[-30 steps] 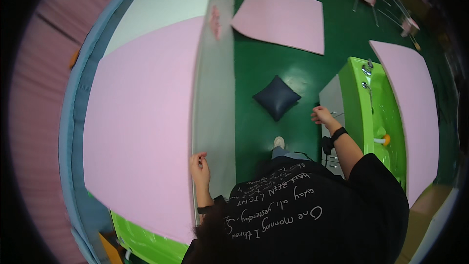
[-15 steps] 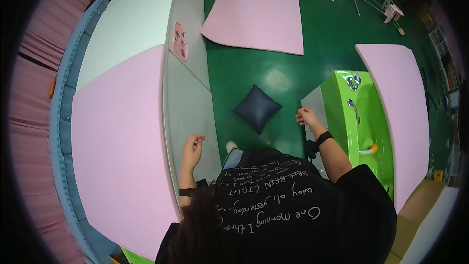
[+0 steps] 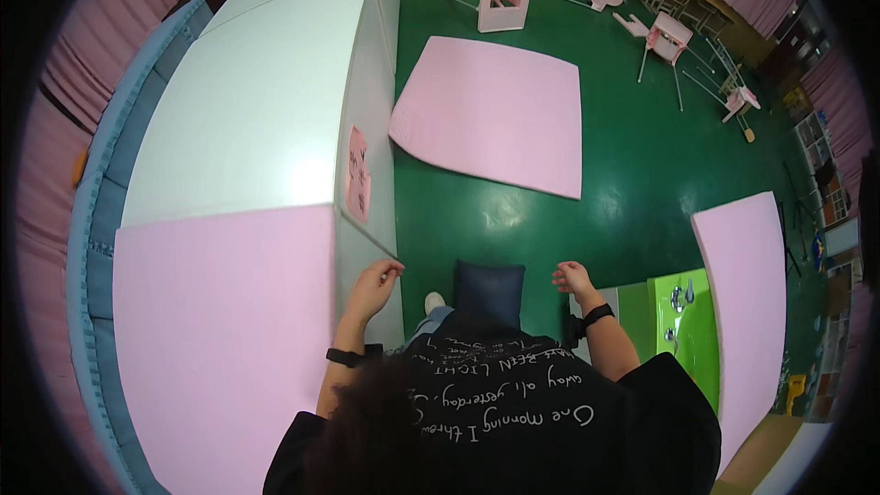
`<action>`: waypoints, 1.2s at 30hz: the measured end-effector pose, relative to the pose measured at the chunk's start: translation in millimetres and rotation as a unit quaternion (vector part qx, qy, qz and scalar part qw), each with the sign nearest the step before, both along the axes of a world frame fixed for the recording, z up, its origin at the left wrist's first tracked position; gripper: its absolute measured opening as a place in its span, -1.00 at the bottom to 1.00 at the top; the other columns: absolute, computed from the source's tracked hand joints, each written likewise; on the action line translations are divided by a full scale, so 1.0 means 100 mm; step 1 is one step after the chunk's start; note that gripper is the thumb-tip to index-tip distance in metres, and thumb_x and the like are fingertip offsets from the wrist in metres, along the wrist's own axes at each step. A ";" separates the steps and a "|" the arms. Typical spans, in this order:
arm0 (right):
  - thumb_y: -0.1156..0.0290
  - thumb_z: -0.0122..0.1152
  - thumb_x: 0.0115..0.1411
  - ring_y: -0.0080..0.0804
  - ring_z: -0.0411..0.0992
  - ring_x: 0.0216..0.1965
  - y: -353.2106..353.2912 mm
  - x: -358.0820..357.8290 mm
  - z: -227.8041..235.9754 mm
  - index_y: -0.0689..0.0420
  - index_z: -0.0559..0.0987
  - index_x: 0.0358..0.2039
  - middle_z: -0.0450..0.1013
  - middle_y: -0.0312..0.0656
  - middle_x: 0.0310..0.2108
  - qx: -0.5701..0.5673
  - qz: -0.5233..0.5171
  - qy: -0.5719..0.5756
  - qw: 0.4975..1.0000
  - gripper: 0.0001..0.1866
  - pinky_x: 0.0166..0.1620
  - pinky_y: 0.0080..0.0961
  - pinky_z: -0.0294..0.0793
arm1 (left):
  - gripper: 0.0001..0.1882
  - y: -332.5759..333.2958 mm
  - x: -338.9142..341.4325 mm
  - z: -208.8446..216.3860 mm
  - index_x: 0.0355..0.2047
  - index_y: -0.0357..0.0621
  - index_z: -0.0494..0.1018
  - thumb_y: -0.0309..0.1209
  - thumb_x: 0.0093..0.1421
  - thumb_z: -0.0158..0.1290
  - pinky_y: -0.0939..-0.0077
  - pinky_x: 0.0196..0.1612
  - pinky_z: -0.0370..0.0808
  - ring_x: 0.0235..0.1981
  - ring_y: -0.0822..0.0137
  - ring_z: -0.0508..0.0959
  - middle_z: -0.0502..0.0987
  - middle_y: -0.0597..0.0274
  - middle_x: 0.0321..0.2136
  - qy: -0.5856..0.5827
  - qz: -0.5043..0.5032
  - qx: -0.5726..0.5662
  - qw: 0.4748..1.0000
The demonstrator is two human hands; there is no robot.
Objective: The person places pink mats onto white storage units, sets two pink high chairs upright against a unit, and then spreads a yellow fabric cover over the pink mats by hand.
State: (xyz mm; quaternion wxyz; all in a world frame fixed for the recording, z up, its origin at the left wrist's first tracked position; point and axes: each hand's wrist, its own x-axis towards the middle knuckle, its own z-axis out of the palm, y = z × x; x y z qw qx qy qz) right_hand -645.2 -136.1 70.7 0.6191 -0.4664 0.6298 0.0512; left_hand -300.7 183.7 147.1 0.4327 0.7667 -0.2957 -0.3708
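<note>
My left hand (image 3: 374,286) is held out beside the pale side of a long white cabinet (image 3: 247,119), its fingers loosely bent with nothing visible in them. On the other side, my right hand (image 3: 573,278) hovers in the air, empty, with its fingers partly curled and apart. Between the two hands a dark blue square cushion (image 3: 489,291) lies on the green floor, just ahead of my body. A bright green basin unit (image 3: 683,316) with chrome taps stands right of my right hand. Neither hand appears to touch anything.
A pink mat (image 3: 495,115) lies on the floor ahead. Another pink mat (image 3: 225,339) covers the near part of the cabinet, and a third pink panel (image 3: 747,293) stands by the basin. Several pink chairs, including one overturned chair (image 3: 502,5), are farther off.
My view has tilted up, so the floor mat, cushion and basin sit lower and more chairs show. The cushion is now closer to my body. Both hands remain held out with nothing visible in them.
</note>
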 end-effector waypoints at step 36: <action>0.37 0.01 0.14 -0.58 0.36 -0.51 0.68 -1.26 1.05 0.21 0.39 -0.24 0.41 -0.27 -0.47 -0.078 0.133 0.056 0.986 -0.78 -0.50 -0.67 0.32 | -0.83 0.27 0.00 -2.05 -0.37 -0.03 0.43 -0.41 0.04 -0.13 0.51 -0.42 0.35 -0.44 0.48 0.43 0.47 0.35 -0.46 0.358 0.379 0.102 0.847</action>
